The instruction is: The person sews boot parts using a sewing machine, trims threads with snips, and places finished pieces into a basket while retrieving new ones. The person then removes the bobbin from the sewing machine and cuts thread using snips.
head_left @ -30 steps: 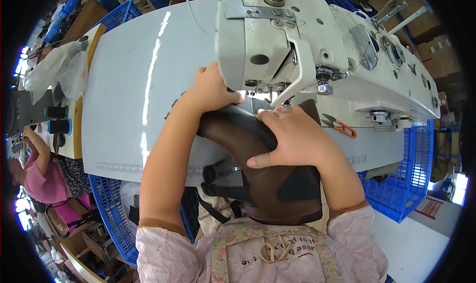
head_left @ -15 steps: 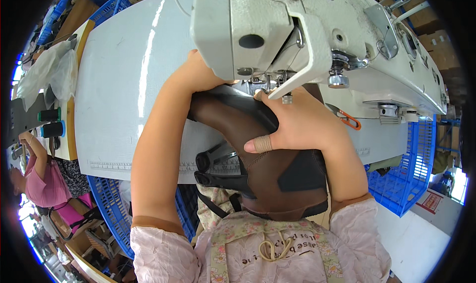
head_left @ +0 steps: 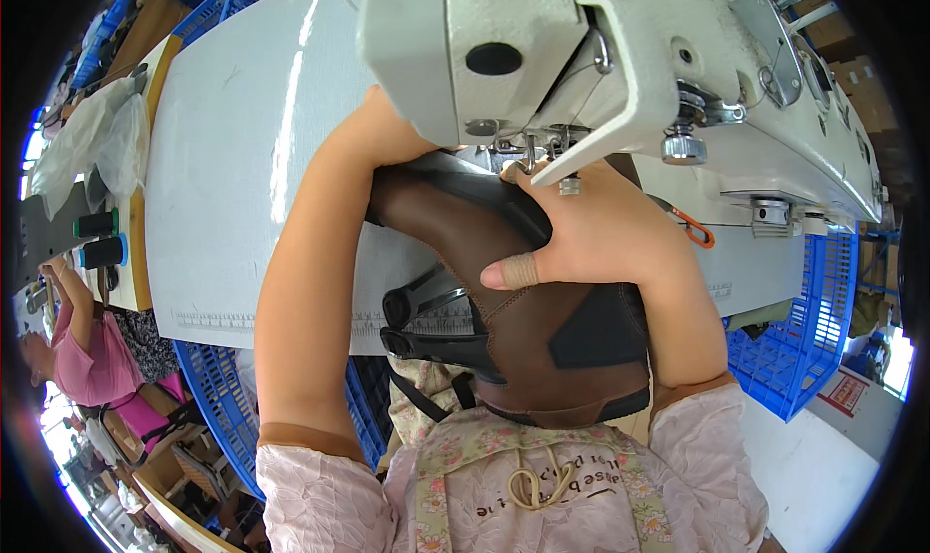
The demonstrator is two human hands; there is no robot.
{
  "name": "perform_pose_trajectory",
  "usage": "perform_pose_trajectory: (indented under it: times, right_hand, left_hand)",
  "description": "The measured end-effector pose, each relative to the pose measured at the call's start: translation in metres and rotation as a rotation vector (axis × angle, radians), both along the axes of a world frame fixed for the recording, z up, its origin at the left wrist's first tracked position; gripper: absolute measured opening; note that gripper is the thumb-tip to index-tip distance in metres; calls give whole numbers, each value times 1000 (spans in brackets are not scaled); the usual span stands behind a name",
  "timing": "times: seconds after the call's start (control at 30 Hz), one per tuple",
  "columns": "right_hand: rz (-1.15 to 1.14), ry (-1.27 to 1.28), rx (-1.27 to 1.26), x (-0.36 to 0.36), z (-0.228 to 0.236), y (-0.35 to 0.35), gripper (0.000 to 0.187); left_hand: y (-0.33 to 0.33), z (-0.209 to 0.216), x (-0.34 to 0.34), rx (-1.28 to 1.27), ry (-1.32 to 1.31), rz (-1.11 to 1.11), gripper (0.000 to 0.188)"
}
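Observation:
A brown and black sewn piece (head_left: 528, 345) with stitched seams lies under the head of a white sewing machine (head_left: 523, 30), its near end against my apron. Two black straps (head_left: 436, 345) with rounded ends stick out from its left side. My right hand (head_left: 605, 219) lies on the piece, thumb spread well away from the forefinger; both wear tan tape. That forefinger's tip is beside the presser foot (head_left: 530, 156). My left hand (head_left: 392, 127) reaches to the far left edge of the piece, its fingers hidden behind the machine head.
An orange-handled tool (head_left: 693, 226) lies right of my right hand. A ruler strip (head_left: 262, 321) runs along the near edge of the grey table (head_left: 223, 195). Blue baskets (head_left: 790, 330) stand below on both sides. Thread spools (head_left: 102, 253) and another person (head_left: 92, 359) are at left.
The view has shifted slightly, so the machine appears a little larger and farther right. Both hands keep nearly the same hold on the piece.

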State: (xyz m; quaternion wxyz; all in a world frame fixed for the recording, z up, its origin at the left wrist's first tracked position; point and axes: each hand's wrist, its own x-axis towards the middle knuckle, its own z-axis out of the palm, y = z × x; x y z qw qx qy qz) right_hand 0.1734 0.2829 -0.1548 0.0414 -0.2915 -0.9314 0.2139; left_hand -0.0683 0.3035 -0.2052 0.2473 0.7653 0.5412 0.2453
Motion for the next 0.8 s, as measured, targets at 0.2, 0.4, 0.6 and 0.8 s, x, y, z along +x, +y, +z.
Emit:
perform_pose_trajectory:
  times: [0.2, 0.4, 0.6, 0.8]
  right_hand:
    - [-5, 10, 15, 1, 1, 1, 88]
    - [14, 41, 7, 0, 2, 1, 87]
    - [-1, 16, 9, 4, -2, 4, 87]
    - [-15, 116, -60, -2, 3, 5, 87]
  left_hand:
    - [2, 3, 4, -83, 203, 47, 47]
    - [1, 4, 8, -123, 187, 116, 51]
    - [4, 10, 9, -162, 175, 33, 45]
    - [13, -19, -4, 17, -57, 7, 37]
